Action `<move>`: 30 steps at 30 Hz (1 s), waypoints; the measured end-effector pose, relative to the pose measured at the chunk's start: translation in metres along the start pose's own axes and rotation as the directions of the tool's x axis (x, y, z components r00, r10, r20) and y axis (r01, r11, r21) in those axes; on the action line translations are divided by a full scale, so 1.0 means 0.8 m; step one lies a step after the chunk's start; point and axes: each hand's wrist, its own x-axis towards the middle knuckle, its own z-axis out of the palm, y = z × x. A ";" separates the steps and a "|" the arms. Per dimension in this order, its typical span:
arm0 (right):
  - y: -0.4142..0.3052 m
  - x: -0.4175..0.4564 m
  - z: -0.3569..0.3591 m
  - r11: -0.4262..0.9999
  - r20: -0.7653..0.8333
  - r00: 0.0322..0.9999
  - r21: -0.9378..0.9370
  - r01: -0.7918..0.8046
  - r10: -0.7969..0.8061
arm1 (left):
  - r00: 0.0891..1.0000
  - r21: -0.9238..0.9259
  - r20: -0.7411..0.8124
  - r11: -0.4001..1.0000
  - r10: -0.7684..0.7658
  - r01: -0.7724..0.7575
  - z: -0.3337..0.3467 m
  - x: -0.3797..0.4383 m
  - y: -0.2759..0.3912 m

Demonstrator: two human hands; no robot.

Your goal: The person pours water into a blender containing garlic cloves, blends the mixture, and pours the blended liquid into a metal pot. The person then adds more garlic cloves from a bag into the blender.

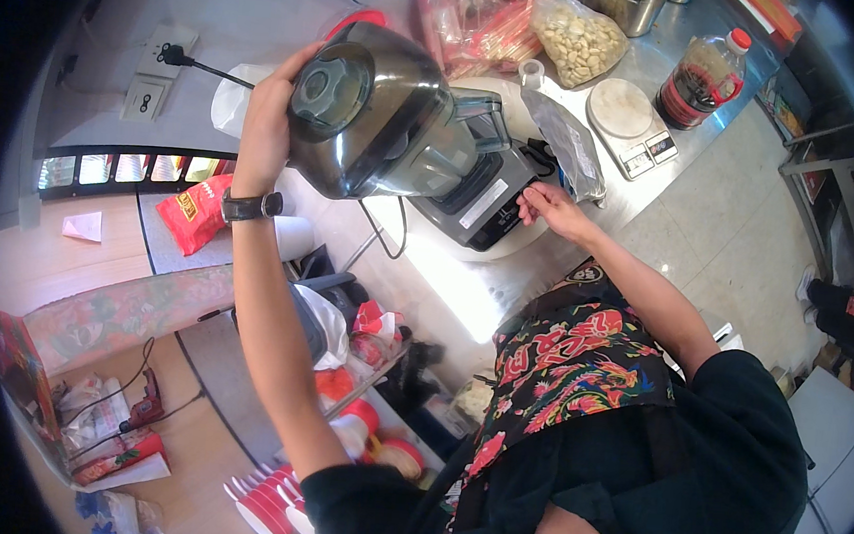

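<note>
A countertop blender stands on the steel counter, its clear jug (435, 158) with a handle seated on a black and grey motor base (477, 203). Over the jug sits a smoky transparent cover (379, 105). My left hand (270, 108), with a watch on the wrist, rests against the far left side of the cover; its fingertips are partly hidden behind it. At the control panel on the base's front is my right hand (544, 207), fingers curled near the panel; contact cannot be made out. A silvery pouch (569, 139) lies just beyond the base.
Right of the blender are a digital kitchen scale (621, 109), a bottle of dark liquid (701, 78), a bag of peeled garlic cloves (580, 42) and a steel pot (632, 8). A plug (176, 55) sits at the wall socket. Another person's legs (848, 315) show at far right.
</note>
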 end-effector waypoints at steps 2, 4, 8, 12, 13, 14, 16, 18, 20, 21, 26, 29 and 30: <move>0.000 0.000 0.001 1.000 -0.001 1.000 -0.001 -0.001 0.001 | 1.000 -0.013 -0.009 1.000 0.001 -0.001 0.000 -0.002 0.000; 0.002 0.000 -0.001 1.000 0.002 1.000 -0.002 -0.001 0.001 | 1.000 -0.019 -0.011 1.000 0.000 0.000 0.002 -0.002 0.000; 0.001 0.000 0.000 1.000 0.009 1.000 -0.004 0.003 -0.003 | 1.000 -0.018 -0.004 1.000 0.010 -0.010 0.000 -0.002 -0.002; 0.004 0.002 -0.001 1.000 0.019 1.000 0.005 0.012 -0.012 | 1.000 -0.009 -0.007 1.000 0.000 0.000 0.000 -0.003 -0.001; 0.006 0.002 -0.002 1.000 0.020 1.000 0.012 0.015 -0.015 | 1.000 -0.005 -0.005 1.000 0.006 -0.006 0.000 -0.002 -0.001; 0.008 0.003 -0.003 1.000 0.020 1.000 0.012 0.014 -0.014 | 1.000 -0.001 -0.004 1.000 0.012 -0.012 0.000 -0.002 -0.003; 0.008 0.002 -0.003 1.000 0.021 1.000 0.012 0.010 -0.011 | 1.000 -0.007 -0.001 1.000 0.016 -0.016 -0.002 -0.001 -0.005; 0.009 0.003 -0.002 1.000 0.020 1.000 0.013 0.015 -0.015 | 1.000 -0.026 0.005 1.000 0.013 -0.013 -0.002 -0.001 -0.006; 0.009 0.003 -0.003 1.000 0.018 1.000 0.007 0.018 -0.019 | 1.000 -0.020 0.008 1.000 0.018 -0.018 -0.002 0.000 -0.006; 0.008 0.003 -0.003 1.000 0.018 1.000 0.000 0.019 -0.019 | 1.000 -0.016 0.008 1.000 0.020 -0.019 -0.002 -0.001 -0.006; 0.006 0.002 -0.001 1.000 0.021 1.000 -0.023 0.008 -0.008 | 1.000 -0.011 0.010 1.000 0.012 -0.012 -0.006 -0.002 -0.008; 0.006 0.002 -0.002 1.000 0.021 1.000 -0.025 0.012 -0.012 | 1.000 -0.027 0.015 1.000 0.009 -0.009 -0.005 -0.002 -0.009; 0.006 0.003 -0.001 1.000 0.022 1.000 -0.026 0.012 -0.011 | 1.000 -0.033 0.015 0.999 0.007 -0.007 -0.005 -0.002 -0.009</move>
